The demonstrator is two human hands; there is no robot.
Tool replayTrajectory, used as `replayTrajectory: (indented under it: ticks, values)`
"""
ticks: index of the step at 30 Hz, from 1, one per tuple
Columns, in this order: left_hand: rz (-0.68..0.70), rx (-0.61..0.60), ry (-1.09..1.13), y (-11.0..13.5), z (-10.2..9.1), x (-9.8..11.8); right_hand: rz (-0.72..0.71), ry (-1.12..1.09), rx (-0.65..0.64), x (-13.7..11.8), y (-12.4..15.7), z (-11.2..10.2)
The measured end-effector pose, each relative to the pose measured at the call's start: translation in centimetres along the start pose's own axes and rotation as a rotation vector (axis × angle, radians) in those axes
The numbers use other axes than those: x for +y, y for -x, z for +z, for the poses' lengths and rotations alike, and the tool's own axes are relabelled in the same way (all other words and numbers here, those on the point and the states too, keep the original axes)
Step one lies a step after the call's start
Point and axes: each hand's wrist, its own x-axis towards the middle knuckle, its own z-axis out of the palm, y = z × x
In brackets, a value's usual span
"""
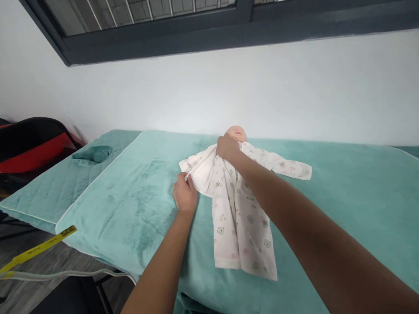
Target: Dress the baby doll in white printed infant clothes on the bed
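Note:
A baby doll (237, 132) lies on its back near the wall, its head showing above white printed baby clothes (255, 218). The top's sleeve on the right stretches out flat, and the trouser legs point toward me. My left hand (185, 192) pinches the white edge of the top's open front flap (203, 174) and holds it out to the left. Up at the doll's neck, my right hand (228, 147) is closed on the top's collar area; its fingertips are partly hidden. My right forearm crosses over part of the clothes.
A teal padded cover (343, 209) spreads over the bed, with a face hole (93, 154) at its left end. Behind stand a white wall and a dark window frame (157, 37). A black and red chair (36, 148) and a yellow tag (42, 247) on a pale cord are at left.

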Motion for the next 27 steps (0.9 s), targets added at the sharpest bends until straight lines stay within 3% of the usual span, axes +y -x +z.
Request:
replayTrajectory:
  ticks: [7, 10, 11, 13, 14, 16, 18, 21, 24, 27]
  values:
    - [0.03, -0.026, -0.02, 0.2, 0.0, 0.1, -0.18, -0.179, 0.193, 0.1, 3.4, -0.2]
    - [0.039, -0.022, -0.033, 0.2, 0.0, 0.1, -0.238, -0.507, 0.506, 2.6, 5.8, -0.2]
    - [0.046, -0.023, -0.037, 0.2, 0.1, 0.1, -0.207, -0.608, 0.615, 3.7, 6.6, 0.0]
    - [0.07, -0.015, -0.036, 0.3, 0.2, 0.0, -0.042, -0.71, 0.717, 5.8, 7.8, 0.6]
    - [0.094, -0.005, -0.029, 0.3, 0.3, 0.0, 0.056, -0.733, 0.691, 6.7, 8.2, 1.0]
    - [0.182, 0.026, 0.003, 0.6, 0.4, -0.1, 0.113, -0.736, 0.547, 7.9, 8.5, 1.7]
    - [0.32, 0.058, 0.055, 0.9, 0.5, -0.2, 0.06, -0.704, 0.418, 8.3, 8.4, 2.1]
    - [0.52, 0.103, 0.159, 1.7, 0.4, 0.2, -0.034, -0.658, 0.333, 8.0, 8.2, 2.4]
    - [0.551, 0.166, 0.283, 2.4, 0.2, 2.0, -0.077, -0.627, 0.307, 7.8, 8.2, 2.5]
    - [0.582, 0.175, 0.453, 3.2, -0.2, 5.3, -0.102, -0.621, 0.308, 7.9, 8.2, 2.6]
